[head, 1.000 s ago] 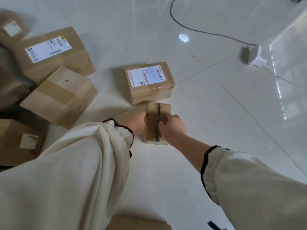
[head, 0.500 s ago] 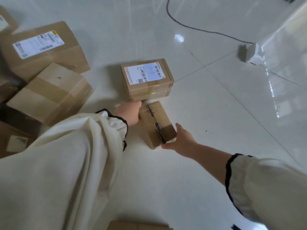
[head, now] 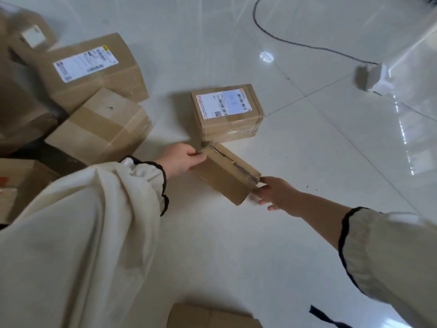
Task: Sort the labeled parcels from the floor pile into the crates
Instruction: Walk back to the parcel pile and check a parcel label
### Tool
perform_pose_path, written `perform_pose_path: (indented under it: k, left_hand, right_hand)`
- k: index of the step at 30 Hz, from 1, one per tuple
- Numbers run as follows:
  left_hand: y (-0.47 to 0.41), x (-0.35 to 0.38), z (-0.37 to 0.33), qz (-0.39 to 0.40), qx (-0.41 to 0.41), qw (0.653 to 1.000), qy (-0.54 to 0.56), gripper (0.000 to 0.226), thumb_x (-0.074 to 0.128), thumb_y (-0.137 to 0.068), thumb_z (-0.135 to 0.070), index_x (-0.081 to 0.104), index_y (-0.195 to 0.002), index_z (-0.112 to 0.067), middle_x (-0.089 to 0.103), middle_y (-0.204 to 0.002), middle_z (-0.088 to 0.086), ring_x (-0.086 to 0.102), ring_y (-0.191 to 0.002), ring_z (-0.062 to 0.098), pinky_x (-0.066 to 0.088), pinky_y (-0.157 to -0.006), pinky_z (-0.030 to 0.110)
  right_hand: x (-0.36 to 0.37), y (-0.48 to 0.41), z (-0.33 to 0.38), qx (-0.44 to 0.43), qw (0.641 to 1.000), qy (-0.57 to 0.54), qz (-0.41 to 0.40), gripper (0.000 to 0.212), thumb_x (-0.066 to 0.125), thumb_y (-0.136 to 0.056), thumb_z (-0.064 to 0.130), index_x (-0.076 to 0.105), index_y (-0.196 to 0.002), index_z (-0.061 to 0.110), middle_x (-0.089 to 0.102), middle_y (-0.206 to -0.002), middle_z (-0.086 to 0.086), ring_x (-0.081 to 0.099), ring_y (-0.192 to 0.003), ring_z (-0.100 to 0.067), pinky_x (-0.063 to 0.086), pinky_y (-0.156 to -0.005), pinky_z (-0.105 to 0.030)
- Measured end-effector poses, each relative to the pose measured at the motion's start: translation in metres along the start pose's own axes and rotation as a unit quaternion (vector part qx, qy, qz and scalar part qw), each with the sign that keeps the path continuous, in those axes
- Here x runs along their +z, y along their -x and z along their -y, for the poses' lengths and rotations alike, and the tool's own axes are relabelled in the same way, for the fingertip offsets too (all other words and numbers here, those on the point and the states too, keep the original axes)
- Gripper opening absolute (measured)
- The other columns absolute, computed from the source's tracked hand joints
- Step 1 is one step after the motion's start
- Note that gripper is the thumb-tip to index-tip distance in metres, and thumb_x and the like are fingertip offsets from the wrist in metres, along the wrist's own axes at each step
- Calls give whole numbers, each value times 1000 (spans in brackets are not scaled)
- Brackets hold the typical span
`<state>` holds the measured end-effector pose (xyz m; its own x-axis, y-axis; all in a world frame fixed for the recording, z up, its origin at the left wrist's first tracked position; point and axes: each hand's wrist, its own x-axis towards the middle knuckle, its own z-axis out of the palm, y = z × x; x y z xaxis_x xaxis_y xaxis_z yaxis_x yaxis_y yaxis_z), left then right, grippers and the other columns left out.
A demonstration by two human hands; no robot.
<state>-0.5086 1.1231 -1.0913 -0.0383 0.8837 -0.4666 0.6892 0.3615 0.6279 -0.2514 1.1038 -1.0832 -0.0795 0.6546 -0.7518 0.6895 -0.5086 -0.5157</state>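
Left grip (head: 182,159) and right grip (head: 276,192) each grasp one end of the small box (head: 225,178), seam up, long axis running far-left to near-right.

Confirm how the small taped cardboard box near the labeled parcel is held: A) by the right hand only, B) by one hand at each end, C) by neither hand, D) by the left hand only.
B: the left hand pinches one end of the small taped box and the right hand grips the opposite end.
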Motion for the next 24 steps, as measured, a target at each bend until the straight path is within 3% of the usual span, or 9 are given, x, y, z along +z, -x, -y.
perform_pose_path:
  k: [4, 7, 10, 13, 14, 16, 19, 21, 24]
  left_hand:
    - [7, -8, -1, 4, -54, 999, 9, 47, 54, -91, -46, 56, -60, -11, 59, -56, 2, 54, -46, 11, 37, -50, 21]
    - [12, -5, -5, 50, -99, 994, -17, 49, 51, -90, -52, 60, -70, -8, 62, -59, 4, 59, -47, 13, 40, -54, 23]
    - [15, -3, -8, 44, -90, 995, -11, 47, 46, -94, -49, 60, -74, -8, 64, -64, 5, 58, -38, 9, 38, -49, 21]
    - [18, -3, -1, 38, -91, 994, 40, 44, 36, -101, -30, 55, -70, -6, 61, -69, 11, 57, -50, 18, 39, -36, 18]
    - [18, -2, 5, 45, -86, 995, 39, 36, 37, -101, -19, 56, -74, -3, 60, -75, 15, 57, -57, 22, 42, -38, 17]
    - [20, -1, 20, 75, -78, 994, -19, 15, 47, -94, -2, 59, -102, 1, 62, -97, 18, 60, -80, 31, 49, -60, 25]
    - [28, 3, 26, 115, 6, 985, -125, 63, 72, -80, -9, 45, -136, -12, 54, -115, -1, 54, -107, 21, 40, -87, 24]
    - [29, 6, 23, 126, 31, 981, -143, 57, 77, -75, -12, 53, -127, -15, 59, -117, -2, 56, -109, 21, 44, -91, 26]
    - [26, 4, 20, 153, 4, 977, -145, 30, 74, -79, -16, 63, -108, -16, 64, -108, 2, 59, -101, 22, 46, -85, 30]
  right_hand:
    - [3, 1, 6, 100, 984, -102, 103, 40, 36, -100, 42, 62, -100, 11, 65, -96, -1, 59, -77, -20, 48, -72, -32]
    - [7, -2, 10, 132, 981, -109, 91, 42, 36, -100, 39, 62, -90, 8, 64, -84, -5, 56, -68, -22, 47, -65, -31]
    - [8, -2, 12, 144, 983, -87, 75, 38, 37, -99, 36, 62, -90, 9, 65, -82, -5, 56, -64, -22, 45, -62, -30]
    - [8, 1, 12, 124, 989, -54, 58, 27, 40, -98, 26, 62, -103, 11, 66, -88, -4, 56, -65, -19, 46, -61, -28]
    - [8, 1, 9, 98, 994, -12, 43, 23, 43, -97, 20, 60, -110, 11, 66, -94, -5, 56, -66, -18, 46, -60, -26]
    - [8, -2, 1, 5, 992, 124, 10, 31, 50, -91, 11, 55, -121, 12, 64, -109, -10, 56, -74, -18, 46, -60, -24]
    - [13, -3, -6, -103, 971, 214, 7, 57, 68, -81, 16, 44, -132, 15, 58, -118, -6, 56, -94, -21, 49, -76, -30]
    - [16, -1, -4, -120, 978, 168, 3, 63, 76, -77, 22, 43, -131, 16, 58, -116, -4, 56, -101, -22, 47, -80, -30]
    - [11, -1, 4, -101, 991, 82, -4, 40, 71, -81, 34, 54, -112, 16, 60, -103, -5, 56, -87, -21, 45, -68, -28]
